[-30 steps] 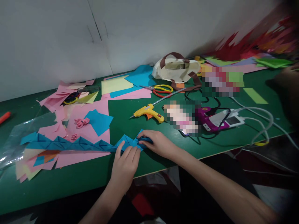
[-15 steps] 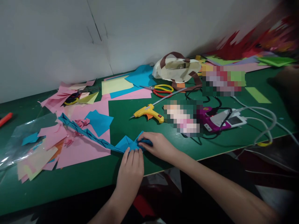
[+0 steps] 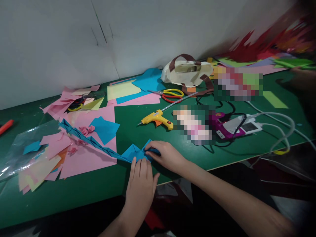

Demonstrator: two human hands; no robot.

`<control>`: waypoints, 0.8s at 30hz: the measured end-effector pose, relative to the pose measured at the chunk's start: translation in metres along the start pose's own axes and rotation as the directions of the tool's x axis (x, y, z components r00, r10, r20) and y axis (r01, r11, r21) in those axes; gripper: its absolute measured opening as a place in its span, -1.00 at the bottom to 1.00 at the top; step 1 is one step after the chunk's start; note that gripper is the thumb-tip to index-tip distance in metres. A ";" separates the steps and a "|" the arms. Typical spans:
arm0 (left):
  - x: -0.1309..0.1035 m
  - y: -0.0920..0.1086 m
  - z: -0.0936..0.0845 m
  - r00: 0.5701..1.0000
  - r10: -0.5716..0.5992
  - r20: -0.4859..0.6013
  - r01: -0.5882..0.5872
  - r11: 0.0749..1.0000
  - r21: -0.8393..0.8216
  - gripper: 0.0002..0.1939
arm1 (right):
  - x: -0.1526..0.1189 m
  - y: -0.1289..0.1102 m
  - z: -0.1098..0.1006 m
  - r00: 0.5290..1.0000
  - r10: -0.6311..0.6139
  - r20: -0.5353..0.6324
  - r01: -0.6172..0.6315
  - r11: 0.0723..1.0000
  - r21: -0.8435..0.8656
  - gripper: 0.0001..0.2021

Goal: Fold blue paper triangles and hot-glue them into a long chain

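Note:
A long blue pleated paper strip [image 3: 98, 145] runs from the pink sheet down to the front of the table, its right end opened out into wider folds. My left hand [image 3: 141, 179] lies with fingers stretched out, their tips pressing on the near edge of those folds, the thumb held apart to the right. At the strip's right end my right hand [image 3: 166, 154] is closed on the folded blue paper, index finger and thumb gripping it. Part of the paper is hidden under the fingers. A yellow glue gun [image 3: 157, 119] lies just beyond my hands.
Scissors [image 3: 170, 94], a cream bag [image 3: 189, 74] and coloured sheets [image 3: 123, 90] lie toward the wall. Pink sheets [image 3: 98, 156] and crumpled pink paper [image 3: 86, 130] are at left. A purple power strip [image 3: 225, 129] with cables stands right. Another person's hand [image 3: 300, 75] touches green paper.
My left thumb has spread out to the right. The far end of the blue strip has shifted slightly left. At the right edge, the other person's hand has come up to the green paper.

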State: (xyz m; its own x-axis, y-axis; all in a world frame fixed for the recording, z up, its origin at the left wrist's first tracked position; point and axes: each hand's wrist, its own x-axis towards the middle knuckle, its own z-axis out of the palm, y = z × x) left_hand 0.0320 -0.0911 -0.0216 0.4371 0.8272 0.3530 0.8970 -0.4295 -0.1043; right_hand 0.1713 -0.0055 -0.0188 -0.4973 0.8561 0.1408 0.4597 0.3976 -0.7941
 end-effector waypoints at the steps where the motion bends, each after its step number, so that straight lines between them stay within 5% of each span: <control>1: 0.000 0.000 0.000 1.000 0.001 -0.003 -0.001 1.000 0.004 -0.67 | 0.000 0.000 0.000 1.000 -0.004 0.001 0.004 1.000 0.001 -0.93; 24: -0.002 0.000 -0.011 0.991 0.024 0.134 -0.026 1.000 0.007 -0.47 | -0.001 0.002 0.001 0.998 -0.061 -0.009 0.061 0.997 -0.038 -0.96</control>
State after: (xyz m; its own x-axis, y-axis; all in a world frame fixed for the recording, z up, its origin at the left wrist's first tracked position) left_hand 0.0306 -0.0964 -0.0119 0.4638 0.8575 0.2226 0.8860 -0.4481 -0.1196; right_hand 0.1721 -0.0064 -0.0207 -0.5180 0.8331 0.1940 0.4562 0.4609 -0.7612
